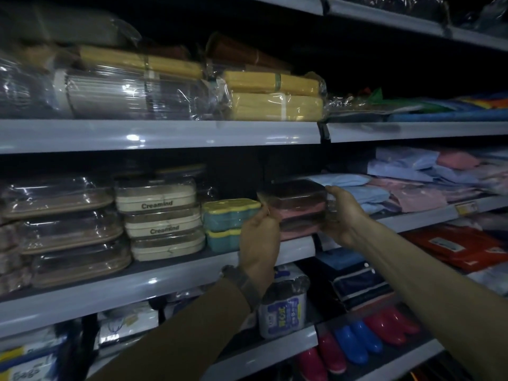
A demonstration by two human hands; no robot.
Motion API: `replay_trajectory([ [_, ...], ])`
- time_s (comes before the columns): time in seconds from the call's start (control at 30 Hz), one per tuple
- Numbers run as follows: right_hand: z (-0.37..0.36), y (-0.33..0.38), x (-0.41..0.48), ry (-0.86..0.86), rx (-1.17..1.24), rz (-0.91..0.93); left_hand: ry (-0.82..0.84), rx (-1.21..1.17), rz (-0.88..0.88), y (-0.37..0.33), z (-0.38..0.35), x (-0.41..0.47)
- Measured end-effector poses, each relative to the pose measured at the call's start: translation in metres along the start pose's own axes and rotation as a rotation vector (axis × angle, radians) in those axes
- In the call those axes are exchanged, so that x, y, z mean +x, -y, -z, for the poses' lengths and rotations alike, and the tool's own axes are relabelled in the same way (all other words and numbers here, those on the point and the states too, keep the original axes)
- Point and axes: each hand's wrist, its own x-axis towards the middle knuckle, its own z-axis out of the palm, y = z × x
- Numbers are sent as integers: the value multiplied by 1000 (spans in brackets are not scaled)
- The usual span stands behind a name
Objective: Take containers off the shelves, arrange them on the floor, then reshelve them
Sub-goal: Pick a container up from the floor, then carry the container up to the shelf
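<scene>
Dim shop shelving fills the view, with several grey shelves packed with wrapped goods. At the right end of the middle shelf (165, 281) stands the stack of pink boxes (298, 207) with clear lids, and both hands are on it. The left hand (259, 237) grips the left side, but its back faces the camera, so I cannot tell how its fingers lie. The right hand (345, 218) holds the right side, with the thumb on the top edge and the other fingers curled round the wall. I cannot tell whether the stack rests on the shelf or is already lifted.

I think the main danger is that the stack is held only from its two sides. If the boxes are loose on each other, a lower one may slide out and fall when the stack leaves the shelf. The glossy plastic probably gives little grip. The teal boxes (229, 215) stand just beside the left hand, so a wide movement of that wrist may push them toward the cream boxes (162, 215) or off the edge. Weak light also makes the edges hard to judge.
</scene>
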Motion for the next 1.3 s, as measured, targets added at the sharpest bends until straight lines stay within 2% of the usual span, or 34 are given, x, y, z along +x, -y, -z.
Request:
replay_trajectory([
  [0.37, -9, -2, 21, -7, -79, -36, 186, 127, -43, -12, -4, -9],
  [0.6, 3, -23, 21, -144, -143, 157, 199, 160, -78, -6, 12, -14],
  [0.9, 16, -34, 25, -103, -302, 173, 143, 182, -25, -3, 6, -6],
  [1.07, 30, -37, 47, -159, -464, 203, 111, 222, -50, -1, 3, -8],
  [1.3, 8, -35, 16, -356, -421, 281, 109, 255, -9, -6, 17, -7],
])
